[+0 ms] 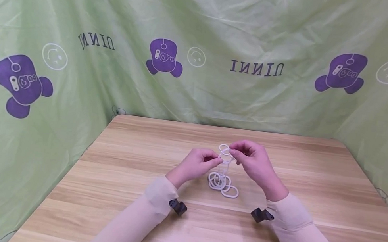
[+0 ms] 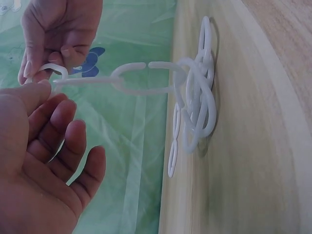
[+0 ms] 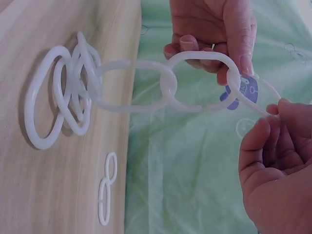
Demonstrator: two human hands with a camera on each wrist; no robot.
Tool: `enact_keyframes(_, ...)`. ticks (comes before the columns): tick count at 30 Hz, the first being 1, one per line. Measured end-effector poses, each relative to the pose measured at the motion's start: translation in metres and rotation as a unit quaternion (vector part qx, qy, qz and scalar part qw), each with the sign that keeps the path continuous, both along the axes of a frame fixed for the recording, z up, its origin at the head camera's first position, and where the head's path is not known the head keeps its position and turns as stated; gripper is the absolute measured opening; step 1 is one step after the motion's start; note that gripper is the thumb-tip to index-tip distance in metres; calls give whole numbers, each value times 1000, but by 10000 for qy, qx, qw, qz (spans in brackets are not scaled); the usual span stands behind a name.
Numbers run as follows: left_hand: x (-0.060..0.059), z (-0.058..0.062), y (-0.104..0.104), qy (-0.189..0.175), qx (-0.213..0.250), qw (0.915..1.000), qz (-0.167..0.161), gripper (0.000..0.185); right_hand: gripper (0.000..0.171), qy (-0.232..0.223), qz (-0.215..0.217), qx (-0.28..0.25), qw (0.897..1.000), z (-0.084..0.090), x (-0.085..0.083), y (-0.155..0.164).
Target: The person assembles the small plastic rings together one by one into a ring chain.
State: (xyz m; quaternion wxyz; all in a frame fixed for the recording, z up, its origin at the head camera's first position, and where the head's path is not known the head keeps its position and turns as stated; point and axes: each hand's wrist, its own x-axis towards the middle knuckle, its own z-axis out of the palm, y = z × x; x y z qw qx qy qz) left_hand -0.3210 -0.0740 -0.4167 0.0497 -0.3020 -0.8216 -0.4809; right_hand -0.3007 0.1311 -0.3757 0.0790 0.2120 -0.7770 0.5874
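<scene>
- Head view: both hands hover above the wooden table (image 1: 133, 210), fingertips nearly meeting. The left hand (image 1: 196, 165) and the right hand (image 1: 252, 161) each pinch the top of a white plastic link chain (image 1: 223, 172). From the fingers the chain drops straight down, so its long axis runs vertically, ending in a loose heap of links on the table just below and between the two hands. Both hands are equally near. On the green backdrop cloth (image 1: 204, 26) the print reads mirrored, roughly "UNNI", beside purple cartoon figures and smiley outlines.
- Left wrist view: the left hand (image 2: 44, 161) has its thumb tip against the end link, while the other fingers (image 2: 73, 141) lie only loosely curled and apart from it. The chain (image 2: 146, 78) stretches taut away from the thumb to the heap on the table.
- Right wrist view: the right hand (image 3: 273, 161) pinches the end link between thumb and forefinger; the left hand (image 3: 214, 29) curls around the neighbouring link. The chain (image 3: 170, 83) runs from the fingers towards the table. A separate pair of joined links (image 3: 106, 187) lies apart from the heap.
</scene>
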Motion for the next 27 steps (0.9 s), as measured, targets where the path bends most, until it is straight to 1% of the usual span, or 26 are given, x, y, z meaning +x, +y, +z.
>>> enact_keyframes(4,-1,2,-3,92,74,9995,302,20,22,-251,149,52,9996,-3,-4,3)
enact_keyframes(7,-2,5,-5,160,208,9987,443,19,26,-468,289,301,9980,-5,-9,7)
enact_keyframes(10,-2,7,-6,181,322,9984,435,18,25,-705,443,826,9931,-7,-14,13)
enact_keyframes(14,-3,7,-6,153,333,9985,394,19,19,-888,506,1653,9809,-14,-26,22)
enact_keyframes(15,-3,7,-7,143,330,9986,387,19,17,-900,512,1850,9773,-16,-29,24)
enact_keyframes(17,-3,6,-7,93,319,9988,365,18,14,-906,480,2374,9660,-21,-37,29)
enact_keyframes(19,-3,7,-7,39,319,9989,332,19,14,-866,477,2959,9501,-26,-44,34)
enact_keyframes(22,-1,7,-8,-1,304,9991,285,20,17,-701,438,3701,9253,-33,-54,39)
enact_keyframes(24,-1,7,-8,-6,297,9992,285,21,21,-620,419,3945,9158,-35,-58,40)
enact_keyframes(27,-2,7,-7,-24,319,9991,289,20,31,-658,362,4165,9060,-37,-64,41)
